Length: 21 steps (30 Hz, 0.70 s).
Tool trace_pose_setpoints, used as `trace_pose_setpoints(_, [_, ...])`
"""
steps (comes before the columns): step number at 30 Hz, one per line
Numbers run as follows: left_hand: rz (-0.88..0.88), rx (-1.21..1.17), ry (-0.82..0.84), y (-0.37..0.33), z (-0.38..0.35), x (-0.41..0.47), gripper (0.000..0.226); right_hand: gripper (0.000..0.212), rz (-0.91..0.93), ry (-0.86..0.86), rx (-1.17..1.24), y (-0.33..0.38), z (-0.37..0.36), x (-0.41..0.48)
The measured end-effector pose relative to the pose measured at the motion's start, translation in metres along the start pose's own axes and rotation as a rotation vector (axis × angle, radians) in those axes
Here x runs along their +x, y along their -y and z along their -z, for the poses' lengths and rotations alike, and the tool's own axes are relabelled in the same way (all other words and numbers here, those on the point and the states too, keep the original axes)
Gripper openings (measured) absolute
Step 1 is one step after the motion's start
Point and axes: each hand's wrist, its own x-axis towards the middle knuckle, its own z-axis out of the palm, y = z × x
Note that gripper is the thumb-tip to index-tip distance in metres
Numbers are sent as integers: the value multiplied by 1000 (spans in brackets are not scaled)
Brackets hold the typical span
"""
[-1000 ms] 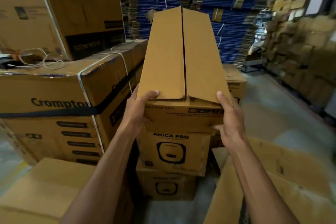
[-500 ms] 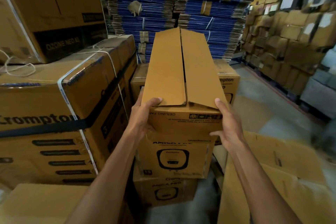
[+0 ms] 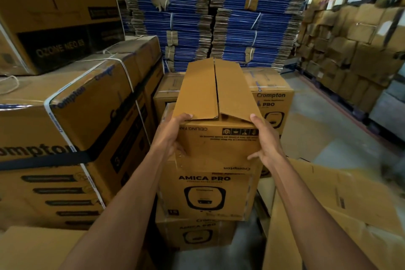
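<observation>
A long brown cardboard box point(image 3: 215, 98), its print upside down, lies lengthwise away from me in the middle of the head view. Its two top flaps are folded shut with a slit between them. My left hand point(image 3: 173, 136) grips its near left corner, thumb over the left flap's edge. My right hand point(image 3: 264, 140) grips the near right corner, thumb on the right flap. The box hangs over, or sits on, a stack of Amica Pro boxes point(image 3: 206, 195); contact is hidden.
Big strapped Crompton cartons point(image 3: 72, 133) are stacked at my left, with an Ozone carton point(image 3: 57, 13) on top. Bundles of flattened blue boxes point(image 3: 219, 15) fill the back. A wall of brown boxes point(image 3: 350, 46) lines the right. Loose cardboard point(image 3: 328, 215) lies at lower right beside bare floor point(image 3: 324, 129).
The long box has come lower in view and sits nearer the Amica Pro stack. Both hands keep the same hold. My head has tilted up, showing more of the blue bundles.
</observation>
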Motion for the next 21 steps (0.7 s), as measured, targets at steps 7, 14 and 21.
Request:
trace_pose_setpoints(7, [42,27,58,17,1,13,69,90,-20,-73,-63,-7,-4,6])
trace_pose_setpoints(14, [-29,87,19,17,3,20,78,101,-21,-90,-15,-17,-4,2])
trace_pose_setpoints(21, [-551,513,-192,13,-6,8,78,45,125,-246,181,-37,-15,-14])
